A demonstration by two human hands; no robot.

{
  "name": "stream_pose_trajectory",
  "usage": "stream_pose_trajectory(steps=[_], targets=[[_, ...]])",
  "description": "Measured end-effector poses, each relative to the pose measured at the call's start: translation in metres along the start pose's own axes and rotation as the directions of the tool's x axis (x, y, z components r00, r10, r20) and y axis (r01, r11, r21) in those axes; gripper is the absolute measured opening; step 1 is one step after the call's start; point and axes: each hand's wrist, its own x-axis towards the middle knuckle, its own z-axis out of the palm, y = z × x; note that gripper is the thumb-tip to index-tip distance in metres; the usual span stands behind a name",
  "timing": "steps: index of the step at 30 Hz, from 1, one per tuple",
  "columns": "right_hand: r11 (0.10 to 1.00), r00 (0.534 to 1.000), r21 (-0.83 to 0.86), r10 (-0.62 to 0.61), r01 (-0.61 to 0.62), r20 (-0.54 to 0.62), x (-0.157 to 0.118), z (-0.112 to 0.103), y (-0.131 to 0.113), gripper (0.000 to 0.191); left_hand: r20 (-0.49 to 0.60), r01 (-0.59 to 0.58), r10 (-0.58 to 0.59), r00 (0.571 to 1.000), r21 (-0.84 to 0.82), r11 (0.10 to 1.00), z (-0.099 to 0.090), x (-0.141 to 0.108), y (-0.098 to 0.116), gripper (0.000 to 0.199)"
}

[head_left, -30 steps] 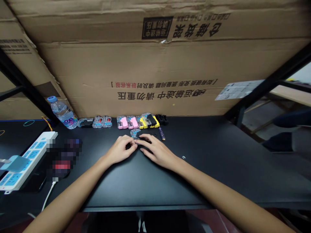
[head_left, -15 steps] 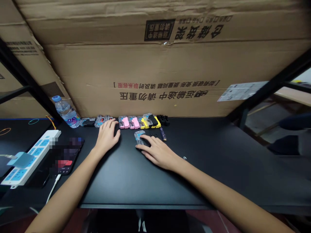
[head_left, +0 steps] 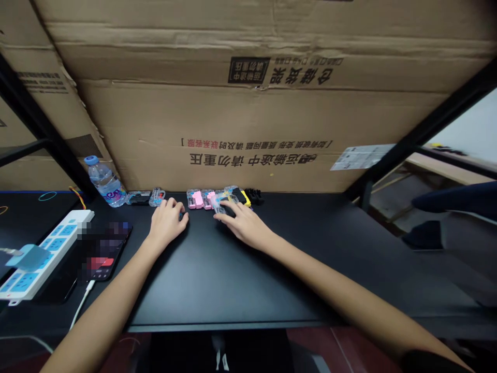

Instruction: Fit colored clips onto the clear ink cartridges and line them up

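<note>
Clear plastic cases (head_left: pixel 195 199) with pink and yellow parts line the far edge of a black desk (head_left: pixel 217 295), against a large cardboard box (head_left: pixel 248 119), with a water bottle (head_left: pixel 104 184) nearby. The right hand (head_left: pixel 243 224) lies palm-down, fingers spread over one case. The left hand (head_left: pixel 166 223) curls just short of the row; whether it pinches anything, I cannot tell.
</note>
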Motion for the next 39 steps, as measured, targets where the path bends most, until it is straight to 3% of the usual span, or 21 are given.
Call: stream_pose_trajectory(steps=[6,10,15,18,22,29,36,39], targets=[[0.959,0.993,-0.275,-0.037,0.066,0.11,0.041,0.018,0.027,0.044,0.028,-0.034,0.038,0.999,-0.15,0.988,0.0,-0.006,0.016,0.025],[0.957,0.994,-0.283,-0.034,0.062,0.102,0.048,0.026,0.035,0.047,0.045,-0.122,0.139,0.989,-0.263,0.957,-0.009,-0.01,0.025,0.019],[0.962,1.0,-0.27,0.023,-0.025,-0.01,0.03,0.017,0.047,0.065,0.019,-0.294,0.339,0.94,-0.454,0.841,-0.014,-0.013,0.029,0.014],[0.957,0.98,-0.227,0.154,-0.18,-0.127,0.008,0.009,0.063,0.059,0.008,-0.369,0.439,0.899,-0.526,0.766,-0.013,-0.016,0.034,0.016],[0.914,0.905,-0.139,0.337,-0.381,-0.26,-0.02,0.006,0.089,0.043,0.033,-0.406,0.515,0.857,-0.573,0.712,-0.015,-0.02,0.043,0.02],[0.908,0.914,-0.129,0.383,-0.399,-0.135,-0.039,0.015,0.109,0.037,0.033,-0.417,0.548,0.836,-0.609,0.674,-0.017,-0.021,0.047,0.02],[0.909,0.907,-0.091,0.389,-0.406,-0.159,-0.041,0.013,0.107,0.028,0.003,-0.44,0.556,0.831,-0.608,0.661,-0.012,-0.02,0.046,0.022],[0.901,0.901,-0.104,0.404,-0.422,-0.16,-0.043,0.015,0.109,0.027,-0.064,-0.439,0.483,0.873,-0.533,0.723,-0.015,-0.016,0.043,0.019]])
